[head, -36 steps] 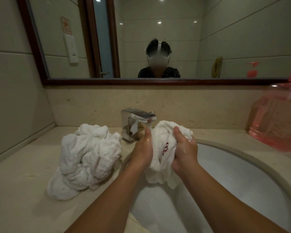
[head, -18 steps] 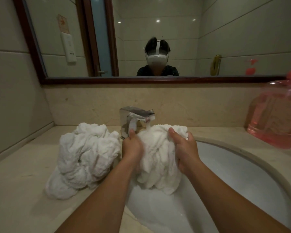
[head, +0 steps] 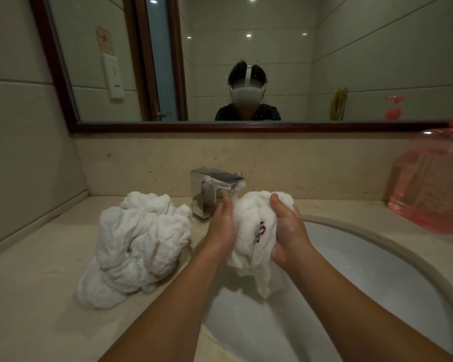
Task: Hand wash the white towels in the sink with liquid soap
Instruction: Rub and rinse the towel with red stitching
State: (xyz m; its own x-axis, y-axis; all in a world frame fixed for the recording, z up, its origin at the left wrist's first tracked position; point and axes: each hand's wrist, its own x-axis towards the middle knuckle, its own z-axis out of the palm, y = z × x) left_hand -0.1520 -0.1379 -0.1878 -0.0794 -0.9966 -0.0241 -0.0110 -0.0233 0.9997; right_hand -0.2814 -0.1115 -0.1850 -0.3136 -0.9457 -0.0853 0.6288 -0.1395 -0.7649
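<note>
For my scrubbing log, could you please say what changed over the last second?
The left hand and right hand spread the gripped towel apart, then bunched it again, its red mark showing. The towel pile, faucet and soap bottle stayed put.

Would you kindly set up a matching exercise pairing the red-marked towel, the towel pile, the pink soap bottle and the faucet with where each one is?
1. red-marked towel
2. towel pile
3. soap bottle
4. faucet

A. on the counter, left of the sink
B. behind the sink
C. at the counter's right end
D. gripped above the sink

Pairs: 1-D, 2-A, 3-C, 4-B
</note>
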